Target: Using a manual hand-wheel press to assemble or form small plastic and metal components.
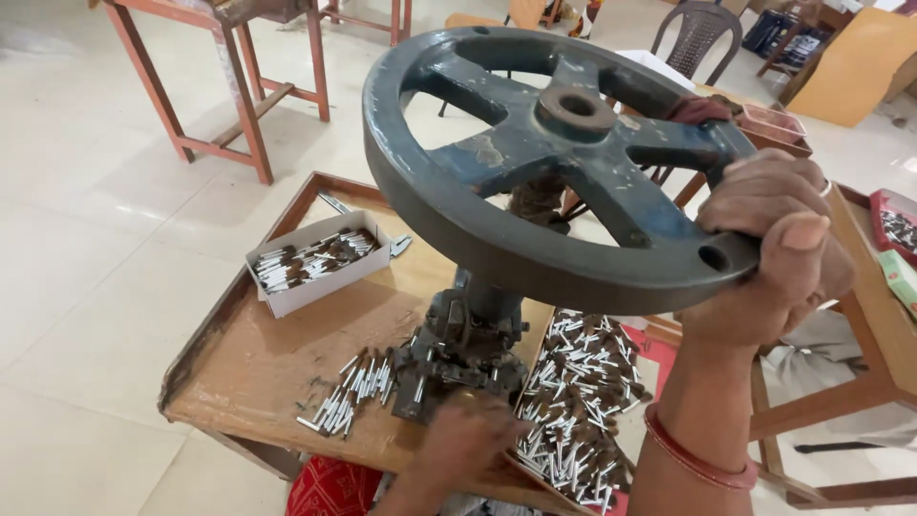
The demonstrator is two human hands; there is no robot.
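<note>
One camera on my head, tilted down and forward, close over the handwheel (pixel 559 158) and worktop (pixel 267 368); floor beyond.

Right hand (pixel 778 244) on handwheel (pixel 554 162)

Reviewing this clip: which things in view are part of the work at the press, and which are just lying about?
In use:
right hand gripping the handwheel
left hand at the press base
loose pins beside the base
tray of pins
white box of pins

Lying about:
red-legged stand
plastic chair
side table
</note>
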